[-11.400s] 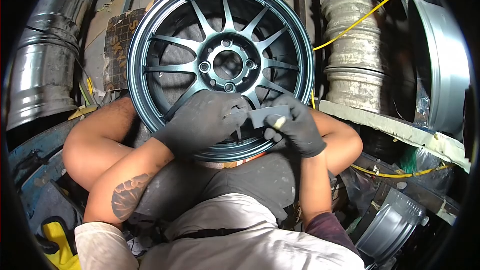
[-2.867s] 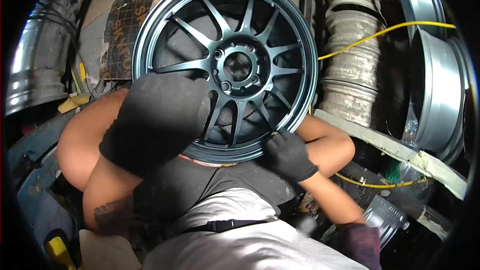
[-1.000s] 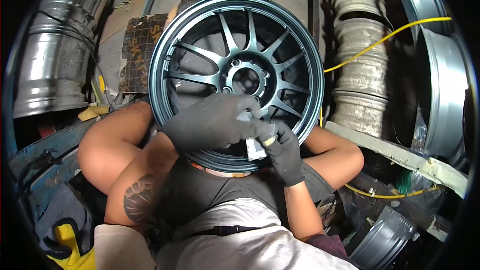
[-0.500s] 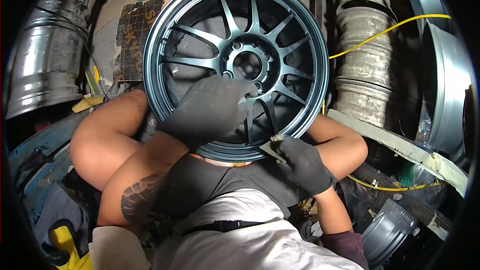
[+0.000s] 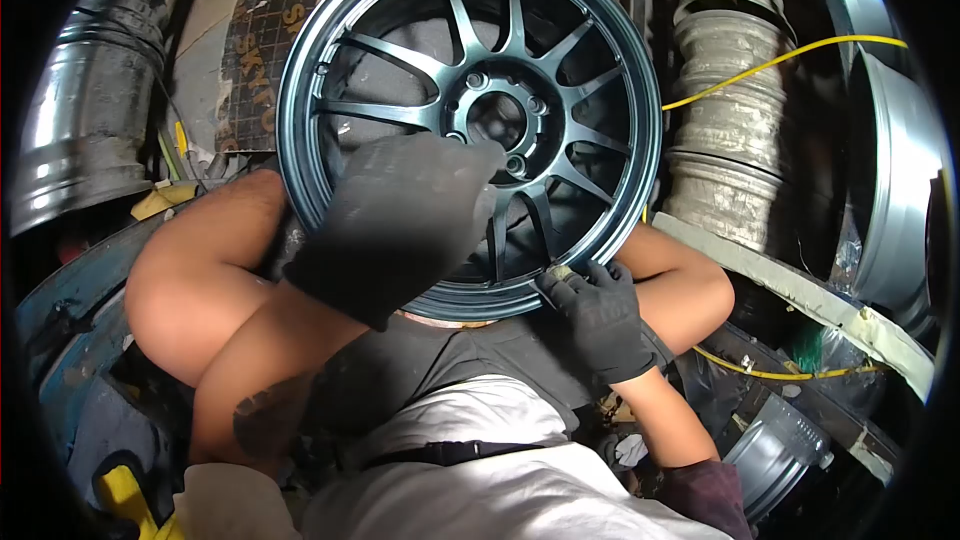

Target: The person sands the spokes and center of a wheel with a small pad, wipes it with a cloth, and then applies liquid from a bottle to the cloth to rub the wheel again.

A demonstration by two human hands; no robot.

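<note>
A dark blue-grey alloy wheel (image 5: 470,35) with slim spokes rests between my bent legs, its face toward me. My left hand (image 5: 405,210), in a dark grey glove, is closed over the spokes just below the hub. Its fingertips are hidden by the back of the hand. At the wheel's lower right edge, my gloved right hand (image 5: 598,315) presses its bent fingers on the rim lip. A small greenish-grey piece of sandpaper was between those fingers a moment ago; they now cover it almost wholly.
Stacked dull metal rims (image 5: 730,100) stand on the right, beside a bright silver rim (image 5: 895,180). A yellow hose (image 5: 780,62) crosses there. Shiny barrels (image 5: 85,130) stand on the left near a printed brown board (image 5: 262,65). A plastic bottle (image 5: 795,430) lies at lower right.
The wheel has shifted slightly up and left. My left hand has moved up and left with it. My right hand has turned and now lies flatter on the rim, covering the sandpaper.
</note>
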